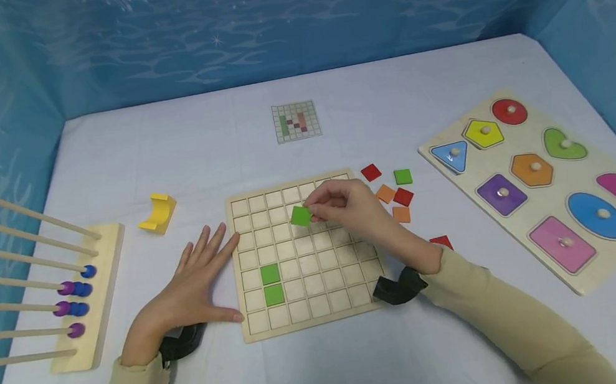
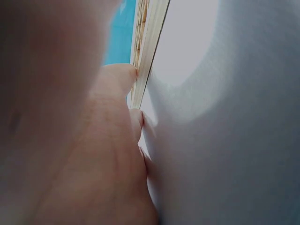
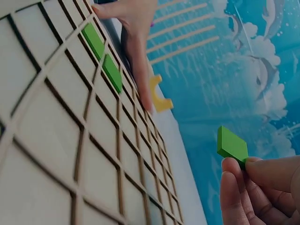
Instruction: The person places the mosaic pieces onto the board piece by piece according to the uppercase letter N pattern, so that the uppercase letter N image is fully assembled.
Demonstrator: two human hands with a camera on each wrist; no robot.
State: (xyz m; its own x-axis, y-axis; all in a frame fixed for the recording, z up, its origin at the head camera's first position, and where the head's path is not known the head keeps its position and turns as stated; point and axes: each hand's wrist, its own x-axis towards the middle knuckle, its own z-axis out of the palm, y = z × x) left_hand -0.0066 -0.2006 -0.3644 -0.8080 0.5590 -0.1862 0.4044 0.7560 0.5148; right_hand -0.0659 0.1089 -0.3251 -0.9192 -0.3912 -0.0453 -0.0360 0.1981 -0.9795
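A pale wooden grid board [image 1: 309, 284] lies in the middle of the table. Two green square tiles sit in its cells near the left side, an upper tile [image 1: 270, 274] and a lower tile [image 1: 274, 295]. Between thumb and fingers my right hand [image 1: 350, 207] pinches another green tile [image 1: 300, 216], held above the board's upper middle; the right wrist view shows this tile [image 3: 232, 143] clear of the grid. Spread fingers mark my left hand [image 1: 198, 288], which rests on the table with its thumb and a fingertip at the board's left edge.
Loose red, orange and green tiles [image 1: 403, 176] lie right of the board. A small pattern card [image 1: 297, 122] is behind it. At right lies a knobbed shape puzzle [image 1: 517, 195]. A yellow curved block [image 1: 159, 213] and a peg stand with beads [image 1: 105, 288] are at left.
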